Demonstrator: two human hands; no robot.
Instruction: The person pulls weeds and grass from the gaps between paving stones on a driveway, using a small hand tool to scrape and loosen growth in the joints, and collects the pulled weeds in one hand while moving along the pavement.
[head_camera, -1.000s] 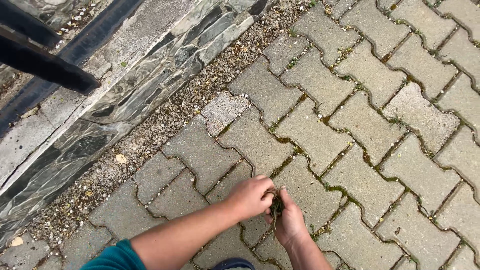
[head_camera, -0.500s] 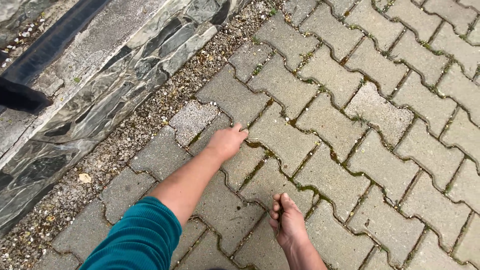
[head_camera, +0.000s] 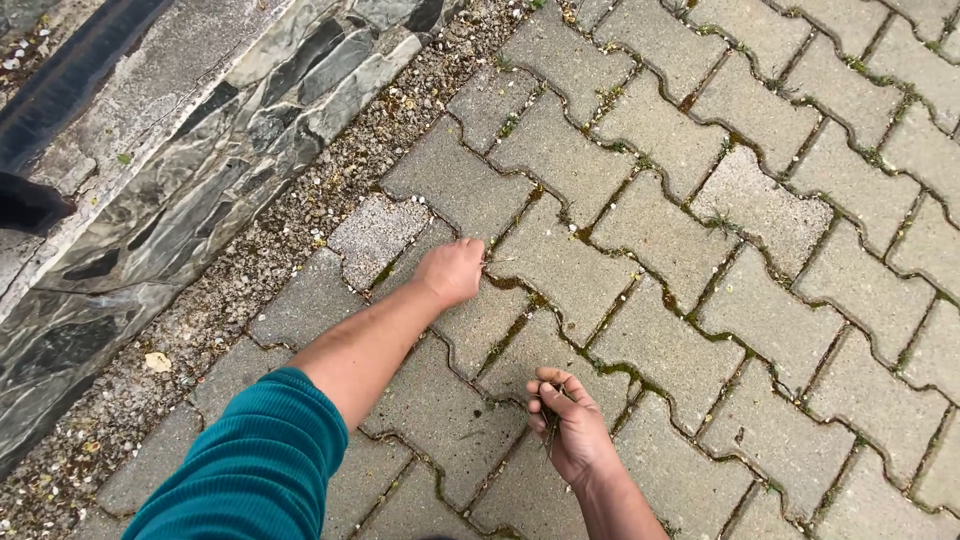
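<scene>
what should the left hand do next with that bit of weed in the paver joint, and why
Probably pull the pinched stalk straight up out of the joint. The left hand is closed at the seam between pavers, its grip on a thin dry stalk. The right hand already holds a small bunch of pulled weeds, so the stalk could then go there.

Ground: grey interlocking paving blocks (head_camera: 650, 240), moss and small weeds (head_camera: 610, 98) in the joints.
Border: gravel strip (head_camera: 300, 220) beside paving, along stone kerb (head_camera: 200, 160).
Debris: dry leaf (head_camera: 157, 362) on gravel.
</scene>
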